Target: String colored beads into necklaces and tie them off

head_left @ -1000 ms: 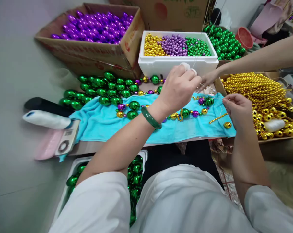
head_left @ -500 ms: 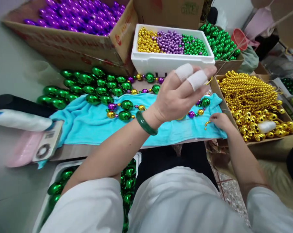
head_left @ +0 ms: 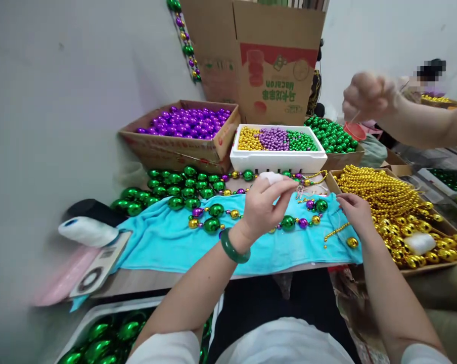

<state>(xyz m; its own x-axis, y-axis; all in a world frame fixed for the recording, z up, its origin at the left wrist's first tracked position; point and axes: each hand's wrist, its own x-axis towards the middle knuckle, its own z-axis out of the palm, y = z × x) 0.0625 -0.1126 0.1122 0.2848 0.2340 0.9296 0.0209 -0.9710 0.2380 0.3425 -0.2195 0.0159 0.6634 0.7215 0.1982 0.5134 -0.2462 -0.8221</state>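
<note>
My left hand [head_left: 268, 205], wearing a green bangle and white finger wraps, is raised over the turquoise towel [head_left: 213, 258]. Its thumb and fingers are pinched together near some white string [head_left: 301, 191]; whatever lies between the fingertips is too small to make out. At the towel's right end, my right hand [head_left: 356, 211] pinches what looks like a thin pale thread. Below it lie a short strand of small gold beads [head_left: 335, 233] and a larger gold bead [head_left: 352, 242]. A necklace of green, purple and gold beads [head_left: 212, 225] curves across the towel, partly hidden by my left hand.
Behind the towel stand a white foam box [head_left: 277, 161] of small beads and a carton [head_left: 168, 151] of purple beads. Large green beads [head_left: 175, 184] lie at left. A carton [head_left: 380, 192] of gold beads is at right. Another person's closed hand [head_left: 370, 96] reaches in upper right.
The view has tilted up. My left hand has lowered towards the towel. My right hand has moved away from the gold strand's end, uncovering the larger gold bead. Another person's hand has appeared.
</note>
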